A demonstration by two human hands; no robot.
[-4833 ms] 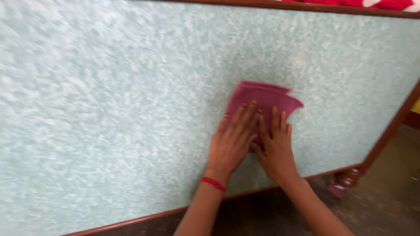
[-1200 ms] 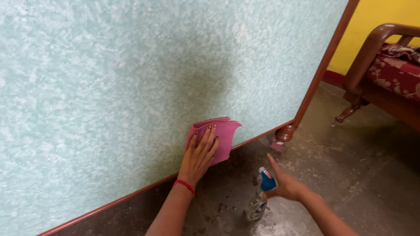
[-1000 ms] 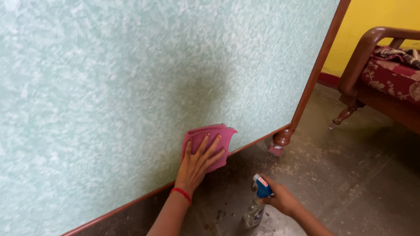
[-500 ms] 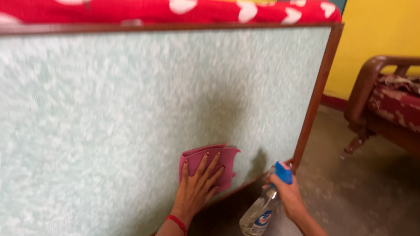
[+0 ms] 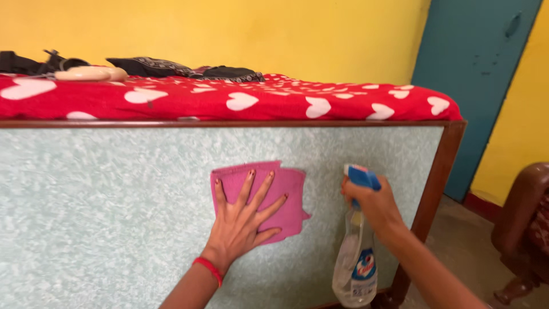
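My left hand [image 5: 243,220] lies flat with fingers spread on a folded pink cloth [image 5: 289,191], pressing it against the pale green mottled panel [image 5: 103,206] of a bed's side. A red thread band circles that wrist. My right hand [image 5: 372,203] grips the blue trigger head of a clear spray bottle [image 5: 355,260], held up in front of the panel near its right end. The bottle hangs below the hand and holds clear liquid.
The panel has a dark wooden frame [image 5: 440,183]. Above it lies a red bedsheet with white hearts [image 5: 229,100], with dark clothes [image 5: 183,68] on top. A teal door [image 5: 480,74] stands at the right in a yellow wall. A wooden chair arm [image 5: 517,223] shows at far right.
My right hand lifted the spray bottle off the floor up to the panel. My left hand slid the cloth up from the lower edge. The view rose to the bed top.
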